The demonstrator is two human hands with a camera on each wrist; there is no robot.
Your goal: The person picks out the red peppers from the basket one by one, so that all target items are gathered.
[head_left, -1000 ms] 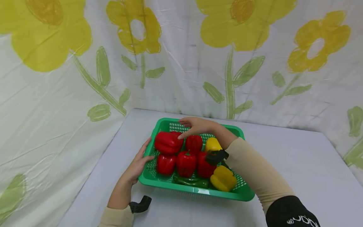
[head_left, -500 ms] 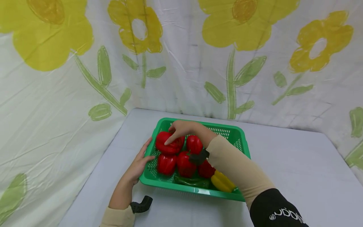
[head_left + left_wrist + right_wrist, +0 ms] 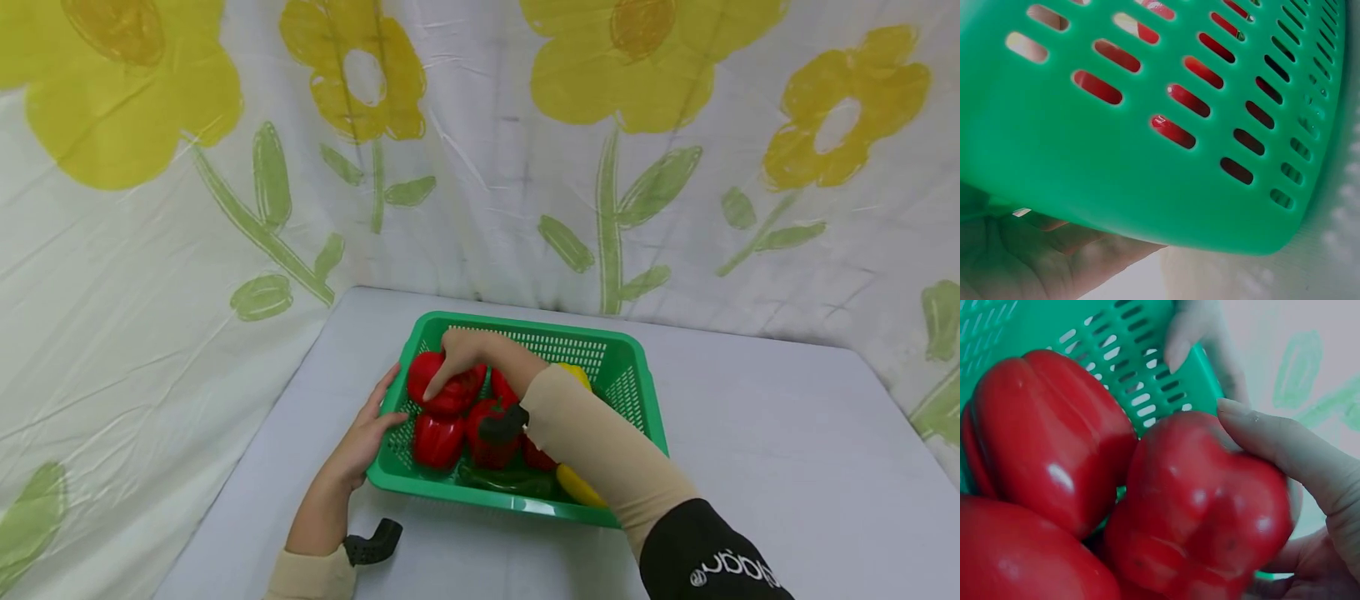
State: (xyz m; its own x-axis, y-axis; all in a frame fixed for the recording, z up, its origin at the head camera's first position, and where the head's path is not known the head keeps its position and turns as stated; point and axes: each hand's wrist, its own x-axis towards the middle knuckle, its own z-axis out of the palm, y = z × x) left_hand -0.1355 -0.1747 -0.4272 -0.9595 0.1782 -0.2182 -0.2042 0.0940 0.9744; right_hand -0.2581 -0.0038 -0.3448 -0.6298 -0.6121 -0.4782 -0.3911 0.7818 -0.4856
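Note:
A green plastic basket (image 3: 536,322) holds several red bell peppers, among them one at front left (image 3: 438,442) and one in the middle (image 3: 487,446). My left hand (image 3: 367,429) grips the basket's left rim, thumb over the edge and the other fingers outside. At the back left my right hand (image 3: 462,354) grips a red bell pepper (image 3: 422,372). The right wrist view shows the thumb on one side of that red bell pepper (image 3: 1210,500) and fingers partly hidden behind it. It still sits low among the others.
A long green pepper (image 3: 506,481) lies along the basket's front wall. Two yellow peppers, one at the front (image 3: 577,487) and one at the back (image 3: 576,375), are partly hidden by my right sleeve. The white table (image 3: 765,433) reaches back to a flower-printed cloth (image 3: 480,167).
My right hand has moved left and down from above the basket's middle onto the back-left red bell pepper, which has turned slightly. My left hand has stayed on the rim.

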